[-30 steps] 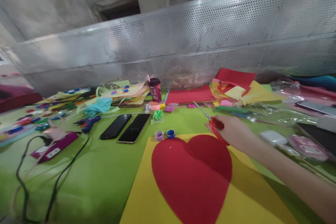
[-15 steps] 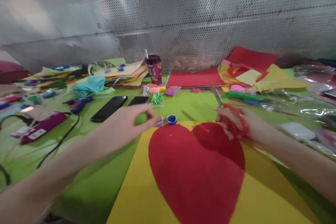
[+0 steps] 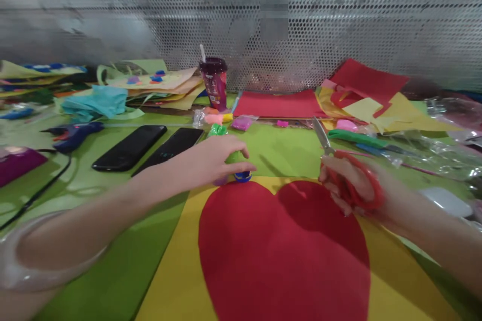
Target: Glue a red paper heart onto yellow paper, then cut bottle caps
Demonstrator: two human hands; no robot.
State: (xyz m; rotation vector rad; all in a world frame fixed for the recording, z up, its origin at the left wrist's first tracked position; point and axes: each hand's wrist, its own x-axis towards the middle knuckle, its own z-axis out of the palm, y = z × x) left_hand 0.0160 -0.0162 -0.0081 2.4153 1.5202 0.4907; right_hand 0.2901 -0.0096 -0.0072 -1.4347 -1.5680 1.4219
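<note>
My left hand [image 3: 216, 158] hovers at the top edge of the yellow sheet [image 3: 169, 261], thumb and forefinger apart. Just beneath its thumb is a small round blue piece with a yellow rim [image 3: 243, 176], partly covered. A small purple piece [image 3: 220, 180] shows under the palm, mostly hidden. On the yellow sheet lies a large red paper heart [image 3: 282, 251]. At its upper right lobe, my right hand [image 3: 346, 180] is closed around the red-handled scissors [image 3: 322, 134], whose blades point up and away, seemingly together.
Two black phones [image 3: 130, 148] lie left of my left hand, near a blue glue gun [image 3: 77, 136]. A purple cup with a straw [image 3: 214, 83] stands at the back by red sheets [image 3: 278, 104]. Green-handled scissors [image 3: 356, 138] and clear plastic [image 3: 433, 153] lie right.
My left hand has moved right, from beside the purple piece to over the blue one. My right hand still grips the scissors. The camera view has shifted slightly.
</note>
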